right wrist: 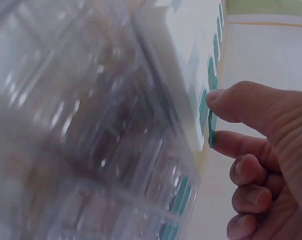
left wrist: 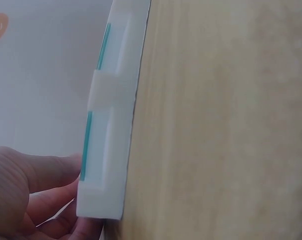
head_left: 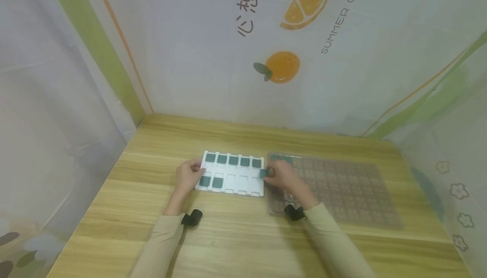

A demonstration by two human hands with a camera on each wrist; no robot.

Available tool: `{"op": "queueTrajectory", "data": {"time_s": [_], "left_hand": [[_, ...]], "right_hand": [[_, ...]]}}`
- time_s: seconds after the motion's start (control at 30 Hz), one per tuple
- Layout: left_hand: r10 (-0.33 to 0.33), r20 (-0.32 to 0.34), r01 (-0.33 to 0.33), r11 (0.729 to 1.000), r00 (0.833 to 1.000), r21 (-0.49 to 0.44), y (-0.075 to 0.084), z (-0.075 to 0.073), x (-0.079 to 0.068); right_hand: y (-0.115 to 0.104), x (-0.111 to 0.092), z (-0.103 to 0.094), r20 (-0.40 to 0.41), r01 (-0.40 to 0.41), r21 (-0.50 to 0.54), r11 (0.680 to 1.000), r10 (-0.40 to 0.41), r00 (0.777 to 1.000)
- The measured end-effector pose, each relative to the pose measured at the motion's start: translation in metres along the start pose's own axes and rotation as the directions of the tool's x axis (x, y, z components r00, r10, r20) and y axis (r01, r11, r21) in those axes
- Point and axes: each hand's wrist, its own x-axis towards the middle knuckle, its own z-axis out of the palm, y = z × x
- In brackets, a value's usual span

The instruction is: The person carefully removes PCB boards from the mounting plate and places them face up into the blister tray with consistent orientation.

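Note:
A white plastic tray lies on the table with small square green glass plates in its pockets: several along the far row, and two in the near row at its left. My left hand holds the tray's left end, thumb at the upper edge and fingers lower down; the left wrist view shows two green plates edge-on beside it. Between thumb and index finger, my right hand pinches one green glass plate above the tray's right end. Its other fingers are curled inward.
To the right lies a large clear plastic tray of many compartments, partly under my right hand. A few green plates sit in its far left corner. Printed curtains stand behind and beside the wooden table.

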Motion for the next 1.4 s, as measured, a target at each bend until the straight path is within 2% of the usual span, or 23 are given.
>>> {"op": "queueTrajectory", "data": {"time_s": [0.57,0.8,0.97,1.17,1.4], "left_hand": [[0.005,-0.012,-0.005,1.000,1.000,-0.003,0.000,0.000,-0.002],[-0.002,0.003,0.002,1.000,1.000,-0.008,0.000,-0.001,-0.001],[-0.006,0.009,0.006,1.000,1.000,-0.011,-0.001,-0.001,0.000],[-0.015,0.004,0.015,1.000,1.000,-0.019,-0.002,0.000,-0.001],[-0.001,-0.005,0.001,1.000,1.000,-0.004,-0.001,-0.001,-0.002]], "right_hand": [[0.033,-0.011,-0.016,-0.009,-0.037,0.030,0.999,0.037,0.999],[0.053,-0.013,-0.022,-0.005,-0.019,0.034,0.999,0.019,1.000],[0.063,-0.016,-0.029,0.031,-0.087,0.047,0.995,0.086,0.996],[0.075,-0.015,-0.035,0.020,-0.081,-0.002,0.997,0.081,0.997],[0.087,-0.016,-0.043,0.018,-0.108,0.013,0.994,0.108,0.994]]}}
